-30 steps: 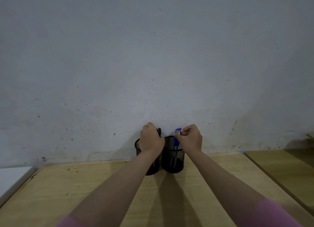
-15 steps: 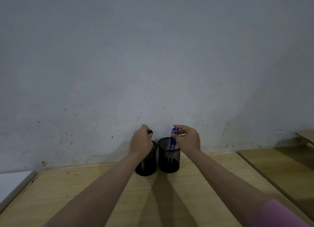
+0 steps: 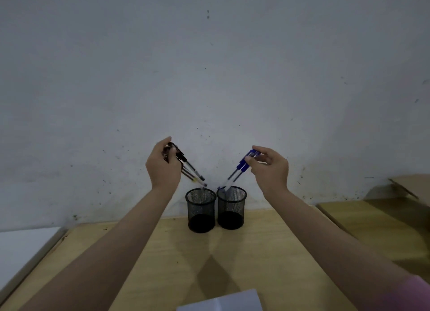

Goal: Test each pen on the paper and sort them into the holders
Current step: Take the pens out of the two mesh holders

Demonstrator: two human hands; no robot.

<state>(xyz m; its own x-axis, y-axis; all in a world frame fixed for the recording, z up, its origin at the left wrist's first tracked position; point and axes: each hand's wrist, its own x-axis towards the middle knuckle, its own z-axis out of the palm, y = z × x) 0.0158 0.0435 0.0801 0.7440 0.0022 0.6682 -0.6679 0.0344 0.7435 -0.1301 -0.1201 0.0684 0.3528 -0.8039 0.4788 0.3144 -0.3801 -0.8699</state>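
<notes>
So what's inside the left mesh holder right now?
The left mesh holder looks empty through the mesh; only the tips of the black pens that the left hand grips reach its rim. Its dark bottom can't be made out.

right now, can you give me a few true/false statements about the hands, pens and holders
1. The left hand holds a bunch of black-capped pens. True.
2. The right hand is empty. False: it pinches blue-capped pens near their caps.
3. The two mesh holders stand side by side near the wall. True.
4. The blue-capped pens lie flat on the table. False: they slant in the air, tips at the rim of the right holder.
5. A white sheet of paper lies at the table's near edge. True.
6. The holders are lying on their sides. False: both stand upright.
</notes>
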